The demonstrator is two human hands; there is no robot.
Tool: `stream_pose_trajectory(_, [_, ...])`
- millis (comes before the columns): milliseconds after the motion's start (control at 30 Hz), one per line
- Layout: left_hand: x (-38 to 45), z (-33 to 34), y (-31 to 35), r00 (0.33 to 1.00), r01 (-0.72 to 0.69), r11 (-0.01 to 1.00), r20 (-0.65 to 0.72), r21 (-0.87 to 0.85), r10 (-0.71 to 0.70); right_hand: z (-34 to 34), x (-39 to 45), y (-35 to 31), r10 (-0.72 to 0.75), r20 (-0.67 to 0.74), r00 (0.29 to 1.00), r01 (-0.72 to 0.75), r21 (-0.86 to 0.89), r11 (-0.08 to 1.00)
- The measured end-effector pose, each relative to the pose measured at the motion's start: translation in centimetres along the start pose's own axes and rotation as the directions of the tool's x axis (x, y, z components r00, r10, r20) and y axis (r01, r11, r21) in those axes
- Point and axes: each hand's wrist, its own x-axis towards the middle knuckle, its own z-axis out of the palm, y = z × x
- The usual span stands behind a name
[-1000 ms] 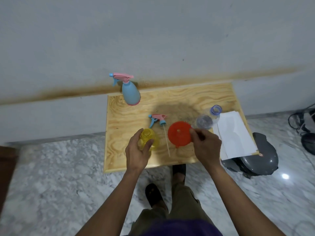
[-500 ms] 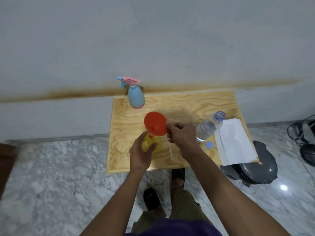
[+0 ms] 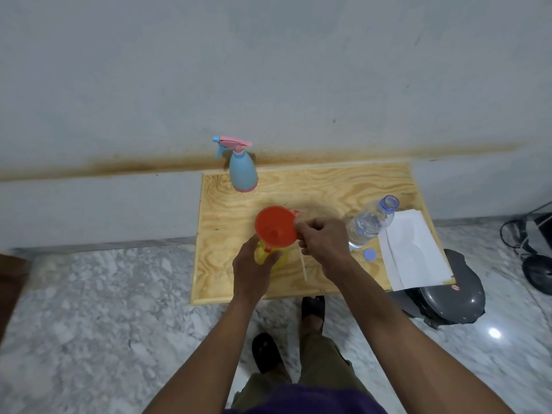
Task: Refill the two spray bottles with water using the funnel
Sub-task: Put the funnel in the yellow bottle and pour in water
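The right hand (image 3: pixel 324 245) pinches the rim of the one red funnel (image 3: pixel 276 227), its spout now sitting in the neck of the yellow spray bottle (image 3: pixel 279 258) — which the left hand (image 3: pixel 252 271) grips. Two spray bottles stand on the surface (image 3: pixel 221 234), the blue spray bottle (image 3: pixel 242 171) at the back; one open water bottle (image 3: pixel 370 224) is to the right — a second ago the funnel lay beside it.

This is looking like a room in a home: a grey-veined marble floor (image 3: pixel 89 309) is meeting a plain painted wall (image 3: pixel 268 70) stained brown along its base. A low plywood counter (image 3: pixel 313 186) is standing against it, with household clutter lying beside it.
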Motion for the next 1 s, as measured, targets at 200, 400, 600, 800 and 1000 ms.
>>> stream_pose_trajectory(200, [0.0, -0.2, 0.4, 1.000, -0.008, 0.999, -0.009, -0.038, 0.008, 0.8, -0.3, 0.5, -0.010, -0.019, 1.000, 0.009, -0.061, 0.998])
stream_pose_trajectory(400, [0.0, -0.9, 0.1, 0.998, -0.004, 1.000, 0.067, 0.016, 0.003, -0.1, -0.9, 0.4, -0.021, -0.034, 0.999, 0.021, -0.014, 1.000])
stream_pose_trajectory(600, [-0.8, -3.3, 0.3, 0.995, 0.100, 0.994, -0.019, 0.035, -0.099, -3.9, -0.5, 2.7, 0.021, -0.208, 0.978, -0.012, 0.044, 0.999])
stream_pose_trajectory(800, [-2.6, -3.6, 6.0, 0.961, -0.018, 0.975, -0.274, -0.221, -0.044, -8.7, 1.9, 5.9, -0.014, -0.521, 0.854, 0.024, 0.014, 1.000])
stream_pose_trajectory(1000, [-3.3, -1.5, 8.8, 0.982, -0.048, 0.996, -0.181, 0.081, 0.062, -10.7, 5.4, 7.1, -0.140, -0.362, 0.921, 0.097, -0.135, 0.986])
